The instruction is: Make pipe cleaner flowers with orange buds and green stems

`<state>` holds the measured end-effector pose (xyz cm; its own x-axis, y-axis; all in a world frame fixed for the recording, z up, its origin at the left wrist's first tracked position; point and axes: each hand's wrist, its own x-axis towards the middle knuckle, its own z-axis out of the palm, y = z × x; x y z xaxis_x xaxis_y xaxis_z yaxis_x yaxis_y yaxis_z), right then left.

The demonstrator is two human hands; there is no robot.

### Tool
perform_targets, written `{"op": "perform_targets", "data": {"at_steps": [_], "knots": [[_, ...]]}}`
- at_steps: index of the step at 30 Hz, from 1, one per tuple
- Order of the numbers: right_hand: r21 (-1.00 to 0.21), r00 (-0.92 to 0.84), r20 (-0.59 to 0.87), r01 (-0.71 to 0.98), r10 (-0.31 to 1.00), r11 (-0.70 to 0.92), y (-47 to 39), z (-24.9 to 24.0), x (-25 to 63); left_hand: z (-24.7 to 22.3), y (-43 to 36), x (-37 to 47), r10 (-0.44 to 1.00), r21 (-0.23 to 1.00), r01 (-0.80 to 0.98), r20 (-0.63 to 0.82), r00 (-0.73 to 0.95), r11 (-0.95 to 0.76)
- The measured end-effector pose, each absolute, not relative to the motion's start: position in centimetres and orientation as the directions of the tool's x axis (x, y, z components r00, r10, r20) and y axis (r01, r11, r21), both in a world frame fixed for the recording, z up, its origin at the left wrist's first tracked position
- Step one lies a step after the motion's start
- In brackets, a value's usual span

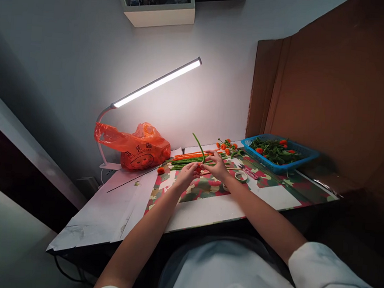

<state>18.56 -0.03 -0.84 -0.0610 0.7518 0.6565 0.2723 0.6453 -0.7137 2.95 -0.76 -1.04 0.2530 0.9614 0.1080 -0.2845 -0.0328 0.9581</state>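
Over the middle of the table, a thin green stem rises from between my hands and leans up to the left. My right hand has its fingers closed round the lower part of the stem. Close beside it, my left hand is pinched at the stem's bottom end; what exactly lies between its fingertips is too small to make out. Behind both hands lie several green stems in a row, with orange-red strips past them. A roll of tape and pink-handled scissors rest right of my right hand.
Orange flowers lie at the back. A blue basket holds leaves and more orange blooms at the right. An orange plastic bag sits at left under a lit lamp. One loose flower head is near the bag. Cardboard stands at right.
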Motion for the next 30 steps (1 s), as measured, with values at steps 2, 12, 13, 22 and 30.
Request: {"op": "perform_targets", "data": {"at_steps": [2,12,13,22,30], "knots": [[-0.644,-0.125,0.682,0.364,0.721,0.673,-0.3,-0.8,18.5,-1.0,-0.8,3.1,0.969,0.948,-0.32,0.087,0.232,-0.008],[-0.419,-0.269,0.632,0.671,0.727,0.612,-1.8,-0.8,17.2,-1.6,-0.3,3.1,0.994,0.974,-0.225,0.013,0.11,0.012],[-0.436,-0.252,0.628,0.67,0.736,0.601,-1.9,-0.9,16.9,-1.8,-0.3,3.1,0.995,0.981,-0.193,0.026,0.098,-0.007],[-0.754,-0.061,0.499,0.461,0.865,0.468,-1.8,-1.7,14.9,-2.6,-0.1,3.6,0.993,0.983,-0.165,0.097,0.073,-0.084],[-0.12,-0.446,0.738,0.652,0.507,0.749,-2.4,0.2,18.5,-1.8,-0.2,2.5,0.911,0.951,-0.147,-0.206,0.358,0.273]]}}
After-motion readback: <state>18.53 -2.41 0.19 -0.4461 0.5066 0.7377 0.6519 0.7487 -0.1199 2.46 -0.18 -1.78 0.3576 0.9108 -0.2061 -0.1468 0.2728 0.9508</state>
